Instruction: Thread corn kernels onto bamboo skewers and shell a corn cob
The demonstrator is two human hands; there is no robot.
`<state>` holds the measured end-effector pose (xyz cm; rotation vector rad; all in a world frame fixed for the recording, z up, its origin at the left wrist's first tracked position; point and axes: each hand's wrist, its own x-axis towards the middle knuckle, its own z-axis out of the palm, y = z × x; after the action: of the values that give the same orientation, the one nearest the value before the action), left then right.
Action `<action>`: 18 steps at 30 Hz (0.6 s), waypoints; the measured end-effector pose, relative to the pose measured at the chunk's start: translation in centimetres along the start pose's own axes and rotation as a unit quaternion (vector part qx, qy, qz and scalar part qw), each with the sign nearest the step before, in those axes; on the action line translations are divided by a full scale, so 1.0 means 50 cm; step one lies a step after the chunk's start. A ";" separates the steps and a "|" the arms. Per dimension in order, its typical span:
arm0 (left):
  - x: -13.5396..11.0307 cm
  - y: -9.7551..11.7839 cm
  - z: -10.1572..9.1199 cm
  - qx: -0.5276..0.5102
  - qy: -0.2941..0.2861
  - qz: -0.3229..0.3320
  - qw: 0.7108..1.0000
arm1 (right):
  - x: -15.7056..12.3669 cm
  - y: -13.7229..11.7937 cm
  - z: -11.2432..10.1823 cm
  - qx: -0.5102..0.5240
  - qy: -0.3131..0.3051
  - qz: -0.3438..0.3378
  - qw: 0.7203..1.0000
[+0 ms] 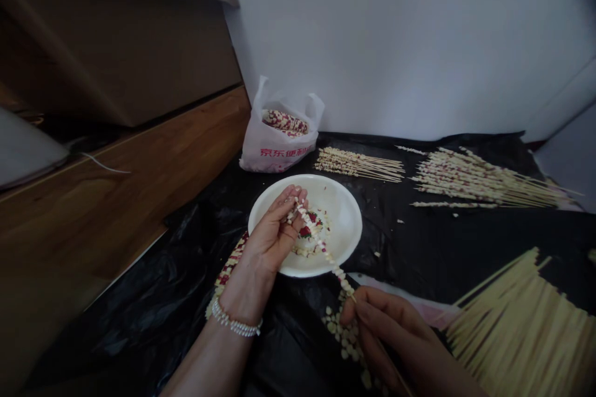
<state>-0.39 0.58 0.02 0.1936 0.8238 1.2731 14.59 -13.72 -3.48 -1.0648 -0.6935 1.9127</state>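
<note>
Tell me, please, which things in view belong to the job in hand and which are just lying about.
Seemingly part of the job:
threaded skewer, in the right fingers
white bowl, beneath the left fingers
loose pale pieces
bare sticks, lower right
filled skewers, behind
bag of speckled cobs

Apparently just lying about:
white cord, left
brown box, upper left

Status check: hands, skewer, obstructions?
Left hand cupped palm-up at skewer far end. Right hand pinching near end. Skewer strung with pale and reddish pieces, slanting over white bowl. No obstruction visible between hands.
</note>
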 end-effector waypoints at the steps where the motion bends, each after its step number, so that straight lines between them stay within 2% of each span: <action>1: 0.000 0.000 -0.001 -0.001 0.000 0.000 1.000 | 0.000 0.000 -0.001 0.003 -0.002 0.001 1.000; 11: 0.001 0.003 -0.002 0.019 0.005 0.008 1.000 | -0.001 0.001 -0.005 0.060 -0.009 0.003 0.998; 18: -0.001 0.002 -0.008 0.059 -0.025 0.021 0.998 | -0.004 -0.001 -0.005 0.075 -0.024 0.006 0.997</action>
<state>-0.75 0.46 -0.19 0.3389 0.8564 1.2547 14.88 -13.83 -3.49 -0.9336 -0.5609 1.9729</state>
